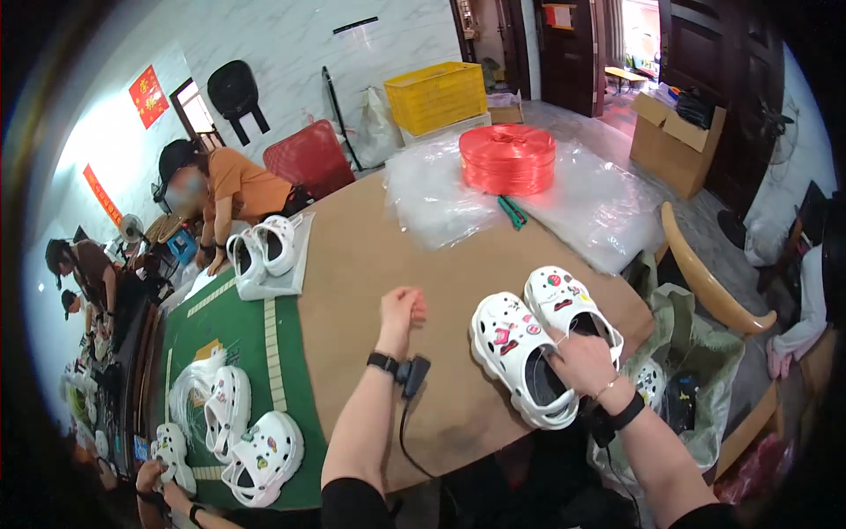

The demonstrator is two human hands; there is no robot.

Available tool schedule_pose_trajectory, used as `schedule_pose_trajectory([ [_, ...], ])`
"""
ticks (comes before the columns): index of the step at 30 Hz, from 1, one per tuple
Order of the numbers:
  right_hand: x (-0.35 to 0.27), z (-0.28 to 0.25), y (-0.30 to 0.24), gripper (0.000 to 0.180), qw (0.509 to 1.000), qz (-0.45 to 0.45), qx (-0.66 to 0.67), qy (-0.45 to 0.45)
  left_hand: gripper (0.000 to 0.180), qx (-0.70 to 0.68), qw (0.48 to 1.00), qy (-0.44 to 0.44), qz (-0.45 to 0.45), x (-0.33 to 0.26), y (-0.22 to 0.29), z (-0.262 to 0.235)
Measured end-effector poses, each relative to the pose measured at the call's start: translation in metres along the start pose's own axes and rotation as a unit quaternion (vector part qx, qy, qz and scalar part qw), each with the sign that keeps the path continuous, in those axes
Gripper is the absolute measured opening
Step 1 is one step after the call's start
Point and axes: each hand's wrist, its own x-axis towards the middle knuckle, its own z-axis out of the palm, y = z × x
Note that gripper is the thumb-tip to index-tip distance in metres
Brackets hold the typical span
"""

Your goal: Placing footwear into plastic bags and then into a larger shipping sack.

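A pair of white clogs [511, 335] with coloured charms sits at the table's right front, toes pointing away from me. My right hand [584, 363] grips the adjoining inner rims of the two clogs; a thin pale strand shows near its fingers. To the left, my left hand [402, 310] hovers over the brown tabletop, apart from the clogs, its fingers curled closed. Whether anything is inside that hand is hidden. A black device with a cable [412, 377] is strapped at my left wrist.
A red twine roll [508, 159] rests on clear plastic bags [423, 198] at the table's far side. More white clogs [264, 458] and white strands [189, 388] lie on the green mat [286, 353], where another person's hands [167, 485] work. An open sack [714, 353] stands right.
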Motion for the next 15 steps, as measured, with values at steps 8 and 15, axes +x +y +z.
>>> schedule_pose_trajectory([
  [8,-0.003,0.001,0.006,0.051,0.999,0.009,0.042,-0.032,0.02,-0.024,0.995,0.039,-0.087,0.16,-0.029,0.039],
  [15,0.0,-0.005,0.009,0.049,0.997,0.02,0.073,-0.018,0.016,0.044,0.992,0.06,-0.099,0.209,-0.041,0.069],
])
